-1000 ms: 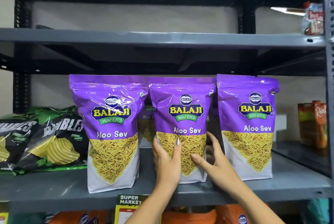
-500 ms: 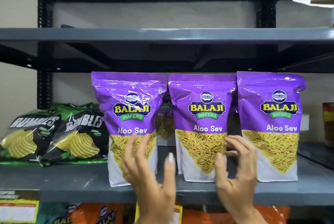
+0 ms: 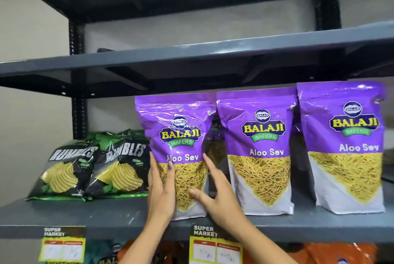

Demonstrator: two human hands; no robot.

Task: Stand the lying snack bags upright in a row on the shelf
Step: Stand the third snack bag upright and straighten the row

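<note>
Three purple Aloo Sev bags stand upright in a row on the grey shelf [image 3: 85, 217]. The left purple bag [image 3: 178, 136] is held between both hands. My left hand [image 3: 161, 189] presses its left side with the thumb on the front. My right hand [image 3: 215, 197] grips its lower right side. The middle purple bag [image 3: 258, 150] and the right purple bag [image 3: 345, 146] stand free. Another purple bag [image 3: 214, 144] shows partly behind them, in the gap.
Two black-and-green Rumbles chip bags [image 3: 91, 165] lean back at the shelf's left end. Price tags [image 3: 215, 248] hang on the shelf's front edge. An upper shelf [image 3: 191, 59] runs close above the bag tops. Orange bags [image 3: 341, 253] sit on the shelf below.
Both hands left the middle purple bag, swung left with fingers spread, and now clasp the left purple bag. The view has shifted left.
</note>
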